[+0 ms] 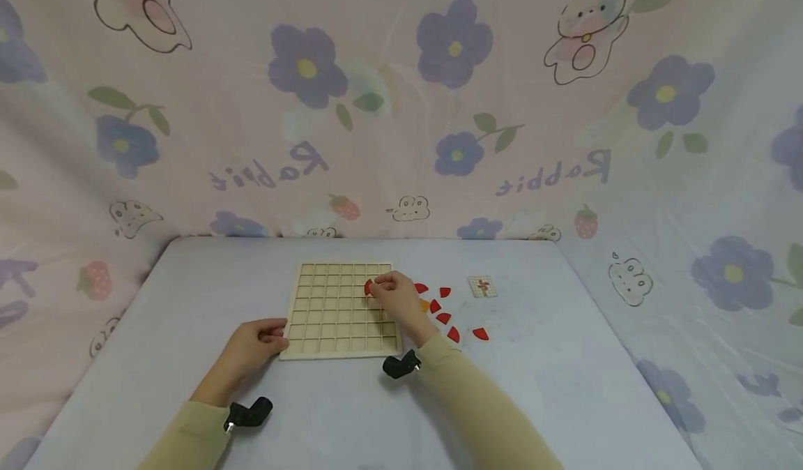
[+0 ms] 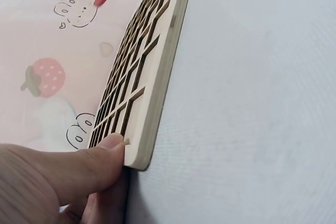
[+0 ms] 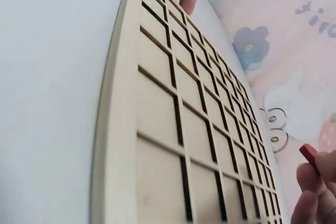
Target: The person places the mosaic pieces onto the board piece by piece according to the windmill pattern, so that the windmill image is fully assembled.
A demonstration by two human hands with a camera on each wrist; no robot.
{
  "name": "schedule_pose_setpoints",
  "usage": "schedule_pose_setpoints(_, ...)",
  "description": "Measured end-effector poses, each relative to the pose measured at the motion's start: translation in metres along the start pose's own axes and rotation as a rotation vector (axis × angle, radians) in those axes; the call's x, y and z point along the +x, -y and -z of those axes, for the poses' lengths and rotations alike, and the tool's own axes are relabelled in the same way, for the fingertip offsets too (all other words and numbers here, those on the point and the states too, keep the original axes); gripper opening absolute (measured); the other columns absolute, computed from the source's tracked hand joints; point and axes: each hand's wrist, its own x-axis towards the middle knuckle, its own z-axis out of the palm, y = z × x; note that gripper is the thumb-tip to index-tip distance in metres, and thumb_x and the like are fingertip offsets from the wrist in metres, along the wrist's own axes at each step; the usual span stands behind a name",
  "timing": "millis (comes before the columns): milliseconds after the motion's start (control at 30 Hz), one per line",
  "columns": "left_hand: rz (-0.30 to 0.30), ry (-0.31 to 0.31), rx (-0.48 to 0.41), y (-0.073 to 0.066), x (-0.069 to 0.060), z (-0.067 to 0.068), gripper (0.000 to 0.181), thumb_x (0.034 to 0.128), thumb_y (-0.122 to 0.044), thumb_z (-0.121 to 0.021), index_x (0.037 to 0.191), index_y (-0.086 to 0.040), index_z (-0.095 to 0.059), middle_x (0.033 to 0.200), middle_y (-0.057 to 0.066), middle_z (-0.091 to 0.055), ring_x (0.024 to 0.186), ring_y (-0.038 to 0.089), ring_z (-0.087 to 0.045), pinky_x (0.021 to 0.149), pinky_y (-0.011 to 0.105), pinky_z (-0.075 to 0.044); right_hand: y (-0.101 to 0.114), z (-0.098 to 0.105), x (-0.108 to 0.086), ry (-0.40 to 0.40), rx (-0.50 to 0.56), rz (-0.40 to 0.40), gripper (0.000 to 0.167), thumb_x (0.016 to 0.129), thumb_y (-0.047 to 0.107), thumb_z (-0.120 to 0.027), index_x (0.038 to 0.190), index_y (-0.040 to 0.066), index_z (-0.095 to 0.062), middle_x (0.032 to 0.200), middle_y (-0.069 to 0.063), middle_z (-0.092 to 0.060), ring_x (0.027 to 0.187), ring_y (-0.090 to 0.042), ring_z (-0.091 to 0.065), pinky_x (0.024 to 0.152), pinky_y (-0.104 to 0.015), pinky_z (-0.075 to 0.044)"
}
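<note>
A white-covered table [image 1: 339, 414] spreads in front of the person, its surface pale and faintly creased, with a pink-and-white curtain [image 1: 376, 177] rising behind it and closing in both sides; the curtain bears purple flowers, strawberries, outlined rabbits and the word "Rabbit" in mirrored letters. On the table lies a square board [image 1: 332, 309] of light wood, with thin raised strips dividing it into rows of square compartments inside a plain, wider rim. The red piece [image 1: 369, 289] is small, flat and glossy; in the right wrist view it shows nearly edge-on, as a thin bar. The left hand [image 1: 247, 348] pinches the board's near left corner, its thumb on top of the rim and other fingers at the side, partly hidden. The right hand [image 1: 401, 302] reaches across the board's right side and pinches the red piece between thumb and fingers, raised off the grid over the far right compartments. Just right of this hand lie loose red pieces [image 1: 480, 334] with one rounded edge, scattered on the table, and an orange piece [image 1: 424, 306] partly hidden by the hand. Beyond them, farther right, a small card [image 1: 483, 287] shows a reddish-brown figure on a grid.
</note>
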Motion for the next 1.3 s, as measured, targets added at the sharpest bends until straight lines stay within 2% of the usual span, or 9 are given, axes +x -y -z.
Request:
schedule_pose_setpoints(200, -0.015, -0.011, -0.002, -0.003, -0.003, -0.002, 0.046, 0.0852, -0.007, -0.073, 0.128, 0.003, -0.059, 0.103, 0.009, -0.062, 0.087, 0.018, -0.057, 0.071, 0.029, -0.047, 0.005, -0.02, 0.017, -0.013, -0.059, 0.046, 0.014, 0.094, 0.024, -0.064, 0.102, 0.012, -0.064, 0.089, -0.003, -0.063, 0.079, -0.021, -0.06, 0.064, -0.03, -0.048)
schedule_pose_setpoints(400, -0.033, -0.007, 0.003, -0.002, -0.001, -0.003, 0.046, 0.0857, -0.009, -0.074, 0.128, 0.002, -0.059, 0.104, 0.008, -0.062, 0.088, 0.017, -0.058, 0.072, 0.028, -0.048, 0.009, -0.034, 0.034, -0.038, -0.195, 0.039, 0.016, 0.096, 0.022, -0.06, 0.109, 0.013, -0.064, 0.091, -0.001, -0.061, 0.072, -0.015, -0.056, 0.061, -0.029, -0.047)
schedule_pose_setpoints(567, -0.021, -0.006, 0.003, -0.002, -0.001, -0.003, 0.047, 0.086, -0.01, -0.074, 0.129, 0.001, -0.059, 0.104, 0.008, -0.062, 0.088, 0.016, -0.058, 0.073, 0.03, -0.048, 0.013, -0.042, 0.042, -0.002, -0.314, 0.038, 0.023, 0.098, 0.019, -0.053, 0.118, 0.011, -0.063, 0.099, -0.002, -0.065, 0.075, -0.014, -0.06, 0.061, -0.029, -0.048)
schedule_pose_setpoints(700, -0.009, -0.017, 0.009, -0.001, 0.0, -0.003, 0.046, 0.0863, -0.01, -0.073, 0.129, 0.001, -0.059, 0.103, 0.007, -0.062, 0.087, 0.016, -0.058, 0.074, 0.031, -0.048, 0.016, -0.046, 0.045, 0.011, -0.373, 0.02, 0.023, 0.098, 0.019, -0.051, 0.117, 0.011, -0.062, 0.104, -0.004, -0.065, 0.081, -0.016, -0.06, 0.068, -0.032, -0.049)
schedule_pose_setpoints(867, 0.002, -0.025, 0.0, 0.001, 0.001, -0.003, 0.045, 0.086, -0.008, -0.073, 0.128, 0.001, -0.06, 0.102, 0.006, -0.062, 0.086, 0.016, -0.058, 0.073, 0.03, -0.048, 0.012, -0.05, 0.048, 0.018, -0.445, 0.009, 0.021, 0.097, 0.023, -0.054, 0.114, 0.013, -0.062, 0.104, -0.002, -0.065, 0.084, -0.015, -0.06, 0.073, -0.033, -0.049)
schedule_pose_setpoints(1067, 0.01, -0.036, -0.001, 0.002, 0.002, -0.003, 0.045, 0.0862, -0.008, -0.073, 0.129, 0.0, -0.06, 0.102, 0.006, -0.062, 0.087, 0.016, -0.058, 0.073, 0.031, -0.047, 0.01, -0.052, 0.049, 0.01, -0.48, 0.048, 0.024, 0.095, 0.029, -0.063, 0.113, 0.014, -0.064, 0.098, 0.001, -0.067, 0.084, -0.014, -0.061, 0.075, -0.033, -0.049)
schedule_pose_setpoints(1300, 0.015, -0.032, -0.005, 0.004, 0.002, -0.002, 0.045, 0.0866, -0.01, -0.073, 0.129, 0.0, -0.06, 0.102, 0.006, -0.061, 0.086, 0.016, -0.056, 0.073, 0.031, -0.047, 0.008, -0.058, 0.053, -0.049, -0.548, 0.07, 0.023, 0.092, 0.036, -0.066, 0.106, 0.018, -0.067, 0.098, 0.003, -0.069, 0.084, -0.014, -0.062, 0.07, -0.033, -0.048)
